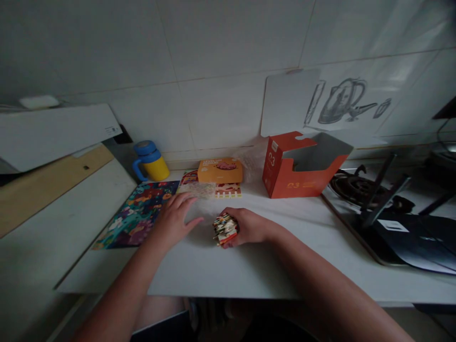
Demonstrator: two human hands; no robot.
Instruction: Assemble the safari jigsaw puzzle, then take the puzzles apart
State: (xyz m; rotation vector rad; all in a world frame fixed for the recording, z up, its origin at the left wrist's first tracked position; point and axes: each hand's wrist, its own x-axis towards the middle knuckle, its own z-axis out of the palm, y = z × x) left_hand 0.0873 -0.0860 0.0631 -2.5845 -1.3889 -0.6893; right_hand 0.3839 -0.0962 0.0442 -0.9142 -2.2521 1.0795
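Note:
My right hand point(245, 227) is closed around a stack of puzzle pieces point(225, 229), their layered edges turned to the left, just above the white tabletop point(213, 275). To the left, my left hand point(180, 218) is spread with nothing in it; its fingertips are close to a crumpled clear plastic bag point(201, 190). Beside that hand lies a colourful picture sheet point(137, 213) in blue and green. Behind the bag, a flat orange-yellow box point(220, 171) rests on another printed sheet point(230, 191).
An open red-orange box point(299, 183) stands at the back right. A blue and yellow mug point(153, 161) is at the back left, near white and brown panels point(60, 180). On the right are a gas burner point(356, 185) and a black device with upright prongs point(420, 237).

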